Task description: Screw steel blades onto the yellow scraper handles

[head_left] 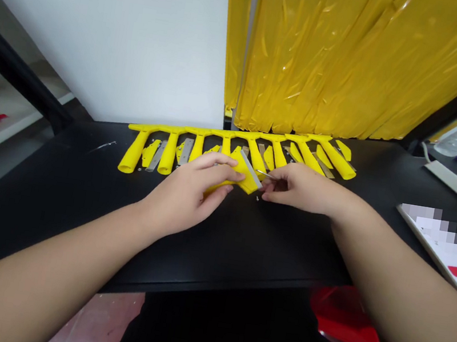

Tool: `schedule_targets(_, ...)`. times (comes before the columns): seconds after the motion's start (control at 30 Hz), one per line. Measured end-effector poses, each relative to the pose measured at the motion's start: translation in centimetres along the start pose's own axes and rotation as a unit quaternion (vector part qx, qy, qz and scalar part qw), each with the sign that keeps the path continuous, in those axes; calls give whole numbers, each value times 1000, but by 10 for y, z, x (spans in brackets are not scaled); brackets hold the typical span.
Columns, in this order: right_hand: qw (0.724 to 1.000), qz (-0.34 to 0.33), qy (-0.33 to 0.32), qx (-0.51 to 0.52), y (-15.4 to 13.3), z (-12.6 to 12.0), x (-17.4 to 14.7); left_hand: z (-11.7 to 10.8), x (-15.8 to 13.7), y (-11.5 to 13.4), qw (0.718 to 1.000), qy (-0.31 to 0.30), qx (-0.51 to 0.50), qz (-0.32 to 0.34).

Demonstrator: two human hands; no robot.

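Note:
My left hand (190, 194) is closed around a yellow plastic scraper (249, 183) with a grey metal blade (250, 168) along its edge. Just right of it, my right hand (295, 186) pinches a thin metal rod (263, 173), its tip pointing at the scraper; its exact kind is too small to tell. A tiny screw (257, 199) lies on the black table below my right fingertips. Behind both hands stretches a row of yellow T-shaped scraper handles (168, 153). Between them lie loose yellow plates (150, 153) and grey blades (157, 156).
The black table (218, 238) backs onto a white panel (145, 36) and a yellow plastic curtain (336, 61). A partly blurred flat white-edged item (430, 237) lies at the right. Red material (344, 316) hangs below the front edge. Shelving (15, 120) stands left.

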State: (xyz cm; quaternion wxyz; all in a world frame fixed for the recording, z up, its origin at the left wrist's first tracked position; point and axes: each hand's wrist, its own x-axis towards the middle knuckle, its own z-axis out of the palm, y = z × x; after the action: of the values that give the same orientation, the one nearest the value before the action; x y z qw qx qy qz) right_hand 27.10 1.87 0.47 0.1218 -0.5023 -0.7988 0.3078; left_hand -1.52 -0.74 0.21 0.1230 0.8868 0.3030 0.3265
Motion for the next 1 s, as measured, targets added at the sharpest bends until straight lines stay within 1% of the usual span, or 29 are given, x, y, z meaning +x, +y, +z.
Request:
schedule_targets(0.07, 1000, -3, -21, -12, -4, 4, 1, 2, 1, -2, 993, 16, -103, -60)
schedule_targets(0.1, 999, -9, -26, -19, -6, 6, 2, 3, 2, -2, 981, 21, -165, -101)
schedule_targets(0.17, 998, -23, -29, -41, -11, 12, 4, 4, 5, -2, 942, 26, -285, -175)
schedule_targets(0.2, 998, -29, -27, -54, -13, 15, 5, 4, 7, -1, 921, 26, -334, -198)
schedule_targets(0.27, 996, -34, -21, -84, -15, 17, 6, 3, 11, 0, 885, 28, -406, -228)
schedule_targets(0.33, 992, -41, -21, -117, -15, 14, 5, 1, 15, 1, 856, 24, -449, -256)
schedule_targets(0.43, 986, -70, -36, -144, -10, 2, 0, -2, 18, 1, 822, 11, -477, -310)
schedule_targets(0.5, 991, -83, -21, -106, -6, -8, -5, -3, 19, 0, 805, -2, -486, -339)
schedule_targets(0.57, 995, -94, 41, -20, -4, -15, -10, -3, 19, -2, 790, -25, -495, -362)
schedule_targets(0.6, 991, -102, 81, 32, -4, -16, -11, -2, 19, -3, 782, -41, -501, -369)
schedule_targets(0.67, 972, -126, 143, 135, -8, -13, -11, 0, 19, -3, 767, -74, -513, -379)
schedule_targets(0.7, 962, -140, 157, 175, -11, -9, -9, 2, 18, -3, 760, -88, -519, -381)
schedule_targets(0.77, 949, -172, 154, 215, -16, 0, -5, 5, 17, -2, 748, -114, -531, -381)
schedule_targets(0.87, 948, -213, 118, 203, -20, 12, 5, 8, 15, 0, 739, -160, -535, -377)
schedule_targets(0.93, 947, -220, 91, 214, -19, 17, 11, 8, 16, 1, 738, -182, -535, -368)
schedule_targets(1.0, 945, -215, 67, 239, -16, 20, 15, 7, 16, 1, 738, -192, -540, -356)
